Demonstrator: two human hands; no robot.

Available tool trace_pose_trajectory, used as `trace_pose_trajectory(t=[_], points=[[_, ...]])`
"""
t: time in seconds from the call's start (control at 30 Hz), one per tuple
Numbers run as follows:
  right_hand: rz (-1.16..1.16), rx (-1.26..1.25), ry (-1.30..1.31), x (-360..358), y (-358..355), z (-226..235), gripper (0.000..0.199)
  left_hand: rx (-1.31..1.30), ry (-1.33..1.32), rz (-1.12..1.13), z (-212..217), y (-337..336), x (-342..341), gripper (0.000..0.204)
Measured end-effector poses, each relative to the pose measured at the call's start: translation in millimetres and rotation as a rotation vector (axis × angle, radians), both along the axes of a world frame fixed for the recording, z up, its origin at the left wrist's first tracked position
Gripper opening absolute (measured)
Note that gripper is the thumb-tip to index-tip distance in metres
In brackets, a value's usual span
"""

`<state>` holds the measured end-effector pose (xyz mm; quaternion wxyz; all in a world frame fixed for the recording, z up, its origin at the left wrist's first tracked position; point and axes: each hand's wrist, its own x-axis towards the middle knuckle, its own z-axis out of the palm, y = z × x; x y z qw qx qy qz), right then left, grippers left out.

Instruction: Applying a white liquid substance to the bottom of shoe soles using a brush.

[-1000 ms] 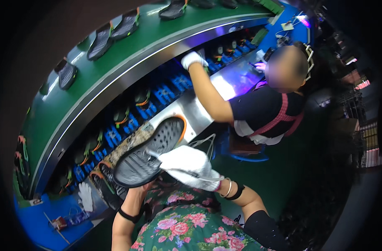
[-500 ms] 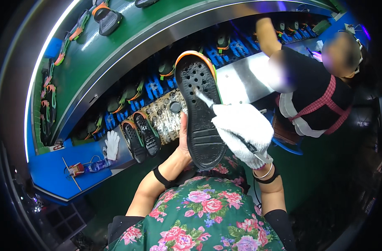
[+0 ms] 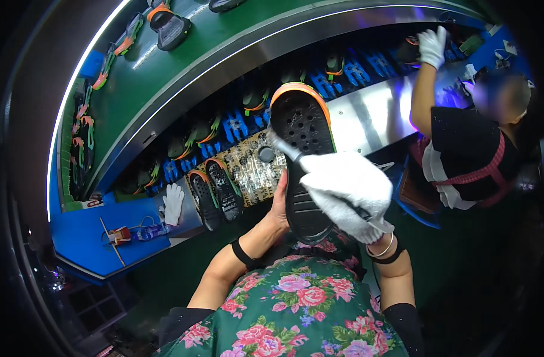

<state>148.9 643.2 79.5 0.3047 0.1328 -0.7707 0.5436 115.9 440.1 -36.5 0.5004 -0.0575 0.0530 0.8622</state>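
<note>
A black shoe sole (image 3: 307, 217) with round holes near its toe and an orange and green rim stands raised in front of me. My bare left hand (image 3: 279, 205) grips its left side, the thumb pointing up along the edge; the other fingers are hidden behind it. In a white knit glove, my right hand (image 3: 346, 193) is closed around a slim brush (image 3: 284, 146) with a pale tip. That tip lies at the left edge of the holed part. Below and left, a pair of similar soles (image 3: 224, 193) rests beside a taped brown board (image 3: 257, 172).
Ahead runs a curved conveyor (image 3: 236, 65), with more shoe parts on and under it. A white glove (image 3: 173, 204) and a plastic bottle (image 3: 150, 232) lie on the blue table (image 3: 84, 244) at left. At right, a co-worker (image 3: 465, 137) reaches forward with a gloved hand.
The brush tip has moved from among the holes to the sole's left edge. The sole appears farther right in view. The co-worker's gloved hand has come into sight.
</note>
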Motion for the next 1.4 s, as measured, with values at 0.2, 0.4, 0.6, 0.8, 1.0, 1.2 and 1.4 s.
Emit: trace_pose_trajectory(t=[0.2,0.4,0.6,0.8,1.0,1.2,1.4], points=[[0.013,0.304,-0.076,11.8,-0.3,-26.3,0.04,-0.435,0.152,-0.03,-5.1,9.5,-9.9,0.089],[-0.081,0.046,0.002,3.3,12.6,-18.1,0.032,-0.685,0.229,0.052,30.0,22.7,-14.4,0.109],[-0.002,0.134,-0.066,24.6,-16.4,-43.8,0.032,-0.351,0.188,0.113,30.0,25.3,-16.5,0.104],[-0.012,0.156,-0.019,22.1,-3.2,-27.7,0.03,-0.142,0.091,0.133,49.5,41.6,-26.7,0.114],[0.075,-0.218,-0.026,22.6,-17.6,-22.3,0.026,0.014,0.169,0.176,40.3,40.2,-39.8,0.11],[0.11,0.053,0.041,29.3,-26.2,-34.7,0.036,0.054,0.18,0.087,47.4,42.1,-50.1,0.105],[0.089,-0.084,-0.051,30.4,-6.8,-37.6,0.03,-0.105,0.185,0.15,57.8,43.0,-52.2,0.106]])
